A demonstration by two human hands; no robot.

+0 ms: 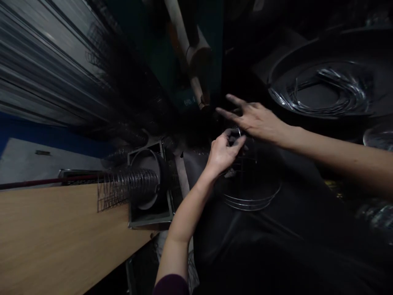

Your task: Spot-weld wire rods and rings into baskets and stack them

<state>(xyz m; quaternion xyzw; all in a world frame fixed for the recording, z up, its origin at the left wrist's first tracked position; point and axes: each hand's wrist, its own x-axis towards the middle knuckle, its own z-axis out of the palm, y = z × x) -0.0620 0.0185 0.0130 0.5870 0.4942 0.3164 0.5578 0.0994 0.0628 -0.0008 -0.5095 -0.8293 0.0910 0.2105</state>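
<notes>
My left hand (222, 152) is closed, thumb and fingers pinched on a round wire frame (251, 203) made of thin metal rings. The frame's lower rings curve beneath that hand, over my dark-clothed lap; its upper part is lost in shadow and behind my fingers. Just above and to the right is my right hand (256, 119), its fingers stretched out and spread toward the machine (201, 96). A small bright bit of wire shows between the two hands. Both hands have dark, dirty fingertips.
At right, a large round tray (273, 92) holds a coil of loose wire rings (344, 92). On the left, several wire frames (125, 186) hang stacked on a rod (39, 182) above a wooden board (61, 233), beside a metal box frame (150, 224).
</notes>
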